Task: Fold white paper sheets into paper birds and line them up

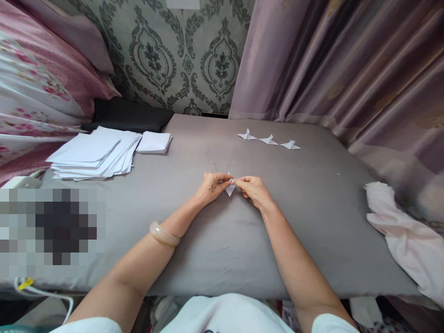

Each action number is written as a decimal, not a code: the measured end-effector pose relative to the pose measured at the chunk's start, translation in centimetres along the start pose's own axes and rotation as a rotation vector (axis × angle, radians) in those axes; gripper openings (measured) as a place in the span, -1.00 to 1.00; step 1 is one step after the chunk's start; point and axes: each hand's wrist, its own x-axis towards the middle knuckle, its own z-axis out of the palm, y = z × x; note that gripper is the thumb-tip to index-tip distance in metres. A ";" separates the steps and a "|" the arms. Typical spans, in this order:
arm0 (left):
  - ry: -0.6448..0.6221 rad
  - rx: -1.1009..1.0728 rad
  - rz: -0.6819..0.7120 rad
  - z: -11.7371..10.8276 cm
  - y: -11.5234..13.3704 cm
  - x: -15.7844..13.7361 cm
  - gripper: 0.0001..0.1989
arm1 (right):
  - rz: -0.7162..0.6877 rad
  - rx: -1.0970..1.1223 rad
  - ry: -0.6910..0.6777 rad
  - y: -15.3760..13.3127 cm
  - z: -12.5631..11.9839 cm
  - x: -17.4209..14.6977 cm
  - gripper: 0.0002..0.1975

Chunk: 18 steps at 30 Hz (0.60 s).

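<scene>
A small piece of folded white paper (229,190) is pinched between my two hands over the middle of the table, one pointed end aimed toward me. My left hand (214,186) grips its left side with thumb and fingers. From the right, my right hand (254,188) pinches it near the top, the fingertips of both hands almost meeting. My fingers cover much of the paper, so its full shape is hidden. Farther back to the right stand three folded white paper birds (268,139) in a slanting row.
At the left lies a large stack of white paper (93,155), beside a smaller stack of paper squares (154,142). Black cloth (128,114) lies behind them. A pale pink cloth (398,226) is bunched at the right edge of the grey-covered table (208,259). White cables (48,291) hang at lower left.
</scene>
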 end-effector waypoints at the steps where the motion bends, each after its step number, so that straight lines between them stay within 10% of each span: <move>1: -0.001 -0.025 -0.007 0.0 0.0 0.0 -0.77 | -0.007 -0.015 0.005 0.0 0.0 0.0 -0.81; 18: -0.017 0.018 0.056 -0.2 0.0 0.0 -0.83 | 0.030 0.017 -0.076 -0.2 -0.4 -0.1 -0.88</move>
